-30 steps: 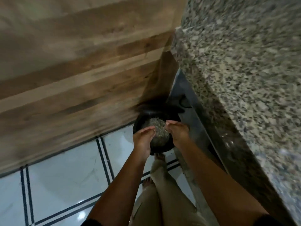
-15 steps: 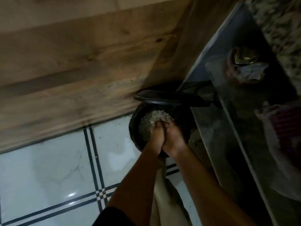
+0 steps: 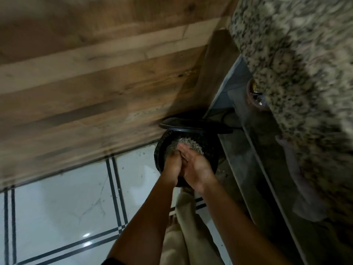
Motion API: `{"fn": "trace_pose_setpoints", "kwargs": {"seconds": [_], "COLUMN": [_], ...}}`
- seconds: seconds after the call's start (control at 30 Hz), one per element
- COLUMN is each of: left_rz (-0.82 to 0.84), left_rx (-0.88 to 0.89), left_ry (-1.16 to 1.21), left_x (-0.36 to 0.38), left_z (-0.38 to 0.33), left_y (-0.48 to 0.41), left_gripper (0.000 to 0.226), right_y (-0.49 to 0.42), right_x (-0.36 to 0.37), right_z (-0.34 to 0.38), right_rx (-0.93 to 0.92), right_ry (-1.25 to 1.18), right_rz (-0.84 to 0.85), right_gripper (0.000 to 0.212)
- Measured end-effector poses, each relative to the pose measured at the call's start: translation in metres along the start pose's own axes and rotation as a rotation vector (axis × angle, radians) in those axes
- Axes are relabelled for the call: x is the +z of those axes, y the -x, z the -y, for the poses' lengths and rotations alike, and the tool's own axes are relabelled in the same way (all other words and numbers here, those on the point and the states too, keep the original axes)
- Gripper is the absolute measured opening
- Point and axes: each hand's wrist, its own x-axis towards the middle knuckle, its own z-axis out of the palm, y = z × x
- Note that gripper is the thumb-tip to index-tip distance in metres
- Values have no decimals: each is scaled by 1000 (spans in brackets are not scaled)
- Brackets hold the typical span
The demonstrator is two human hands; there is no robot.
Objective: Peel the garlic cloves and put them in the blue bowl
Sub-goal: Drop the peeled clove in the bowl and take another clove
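Palms together, left hand against right hand, over peelings in bin, right fingers straight, left unclear.

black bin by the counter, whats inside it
A pale, flaky heap sits in the black bin, under its raised lid. The left hand and right hand, pressed together above it, cover the near part; what lies beneath the heap, and anything between the palms, cannot be seen.

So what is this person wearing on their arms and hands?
Nothing on the left hand or right hand: no gloves, and no rings or watch that I can make out. Both forearms are bare. Only a dark sleeve edge shows on the left arm, at the bottom of the frame.
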Motion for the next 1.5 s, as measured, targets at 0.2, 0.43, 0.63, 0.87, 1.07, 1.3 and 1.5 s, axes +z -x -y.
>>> {"fn": "trace_pose_setpoints", "kwargs": {"seconds": [0.2, 0.43, 0.63, 0.87, 1.07, 1.3, 1.5], "left_rz": [48, 278, 593, 923, 1090, 993, 915], "left_rx": [225, 542, 601, 590, 608, 751, 930], "left_ry": [293, 286, 149, -163, -398, -720, -942], "left_x": [-32, -3, 76, 186, 267, 336, 366], "left_z": [-62, -117, -97, 18, 150, 257, 298], "left_y": [94, 244, 345, 452, 522, 543, 553], "left_gripper": [13, 18, 14, 23, 31, 25, 25], "right_y": [88, 234, 352, 465, 542, 575, 583], "right_x": [28, 34, -45, -198, -342, -460, -509], "right_z": [28, 85, 114, 89, 46, 19, 9], "right_rx": [-286, -626, -887, -1063, -1099, -959, -923], "right_ry": [1, -121, -314, -513, -568, -573, -605], "right_rz": [-14, -8, -173, -452, -672, -763, -752], "right_gripper": [18, 7, 6, 7, 9, 15, 14]}}
